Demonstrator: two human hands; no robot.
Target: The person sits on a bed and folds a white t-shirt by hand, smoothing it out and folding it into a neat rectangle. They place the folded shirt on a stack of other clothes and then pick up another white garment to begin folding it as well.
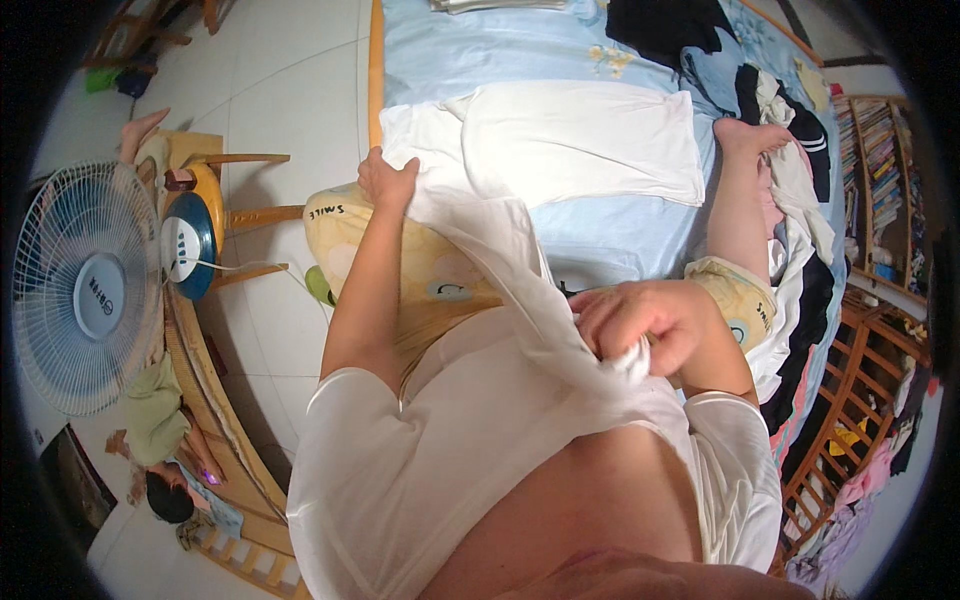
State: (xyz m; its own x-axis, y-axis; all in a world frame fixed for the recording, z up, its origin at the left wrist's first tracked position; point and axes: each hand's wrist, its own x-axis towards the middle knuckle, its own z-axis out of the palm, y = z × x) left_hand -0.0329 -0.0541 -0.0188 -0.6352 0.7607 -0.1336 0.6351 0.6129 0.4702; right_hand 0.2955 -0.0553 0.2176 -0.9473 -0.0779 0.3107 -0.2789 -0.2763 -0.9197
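A white cloth garment (577,139) lies partly spread on the bed in front of me, with a long part drawn up toward my chest. My left hand (388,180) is at its left edge, thumb and fingers around the cloth by the bed's side. Close to my chest, my right hand (637,322) grips a bunched end of the same garment, slightly blurred. Between the two hands the fabric hangs in loose folds across my lap. My right fingertips are partly hidden by the cloth.
A light-blue sheeted bed (615,232) holds black clothes (664,30) and a folded white stack (495,4). A standing fan (101,292) and a wooden stool (206,176) are at left. Behind them a person (161,420) reclines on a wooden bench. Bookshelves (881,187) line the right.
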